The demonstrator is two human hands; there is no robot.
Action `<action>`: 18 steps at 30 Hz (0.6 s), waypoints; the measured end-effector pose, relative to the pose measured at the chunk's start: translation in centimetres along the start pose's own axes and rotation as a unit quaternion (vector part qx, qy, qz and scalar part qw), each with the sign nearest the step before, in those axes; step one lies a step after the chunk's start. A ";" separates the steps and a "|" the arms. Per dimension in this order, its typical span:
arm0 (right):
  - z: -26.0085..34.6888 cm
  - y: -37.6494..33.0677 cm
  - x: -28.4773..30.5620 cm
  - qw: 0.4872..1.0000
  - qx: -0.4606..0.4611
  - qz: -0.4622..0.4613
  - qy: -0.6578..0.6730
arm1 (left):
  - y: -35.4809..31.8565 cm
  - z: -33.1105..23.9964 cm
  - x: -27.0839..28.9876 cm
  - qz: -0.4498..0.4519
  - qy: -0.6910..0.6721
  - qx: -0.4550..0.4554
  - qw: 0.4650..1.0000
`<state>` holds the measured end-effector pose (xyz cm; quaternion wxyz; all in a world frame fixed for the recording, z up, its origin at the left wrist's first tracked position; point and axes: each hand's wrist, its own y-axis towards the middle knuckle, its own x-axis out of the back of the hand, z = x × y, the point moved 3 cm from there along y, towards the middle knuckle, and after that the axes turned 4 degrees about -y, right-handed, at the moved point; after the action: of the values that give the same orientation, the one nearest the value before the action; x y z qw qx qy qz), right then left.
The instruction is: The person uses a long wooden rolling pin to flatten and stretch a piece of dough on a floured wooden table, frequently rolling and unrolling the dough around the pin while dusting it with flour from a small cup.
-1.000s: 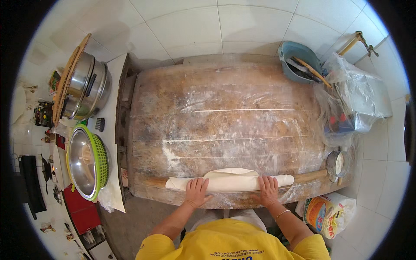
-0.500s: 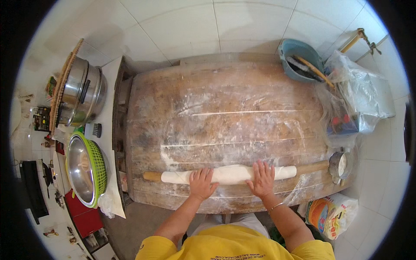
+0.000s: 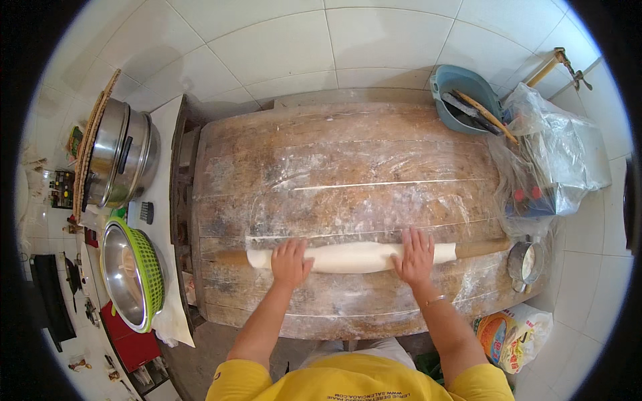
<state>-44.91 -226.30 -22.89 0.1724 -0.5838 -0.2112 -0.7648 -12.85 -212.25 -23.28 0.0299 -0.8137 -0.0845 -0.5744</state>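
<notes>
A sheet of white dough (image 3: 351,257) is wound round a long wooden rolling pin (image 3: 483,248), whose bare ends stick out on both sides. The roll lies crosswise on the near half of a floury wooden board (image 3: 348,157). My left hand (image 3: 291,262) rests on the left part of the dough, palm down with fingers stretched forward. On the right part lies my right hand (image 3: 414,258), also flat, its fingers pointing away from me. Neither hand wraps round the pin. The undersides of both palms are hidden.
At the far right stand a blue-grey basin (image 3: 441,83) with tools and a plastic-covered box (image 3: 568,150). A metal flour sifter (image 3: 515,264) sits by the right edge, above a printed sack (image 3: 518,334). To the left are steel pots (image 3: 110,154) and a bowl (image 3: 124,297) in a green colander (image 3: 154,274).
Both hands and the dough-wrapped pin have moved away from me across the board. My hands are slightly farther apart on the dough, and my arms reach out more.
</notes>
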 end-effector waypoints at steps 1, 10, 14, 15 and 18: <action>-1.0 3.1 -0.4 0.999 -0.011 -0.029 -0.013 | 4.2 0.3 0.3 0.001 0.016 0.018 1.000; -4.5 1.0 0.3 0.999 0.041 -0.013 -0.012 | 2.0 3.1 2.1 -0.015 0.027 -0.017 0.999; -3.9 2.0 1.9 0.996 0.067 0.063 0.016 | 3.2 2.9 2.9 0.030 0.051 -0.042 0.997; -4.3 2.7 1.6 0.994 0.079 0.075 -0.017 | 4.1 3.6 2.5 0.043 0.052 -0.056 0.996; -4.4 4.2 1.9 0.989 0.053 0.141 0.007 | 5.6 4.5 2.3 0.126 0.038 -0.036 0.991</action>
<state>-46.85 -232.20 -21.58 0.3112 -0.5920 -0.1658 -0.7247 -6.94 -216.87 -22.37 0.0760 -0.7963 0.0400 -0.5988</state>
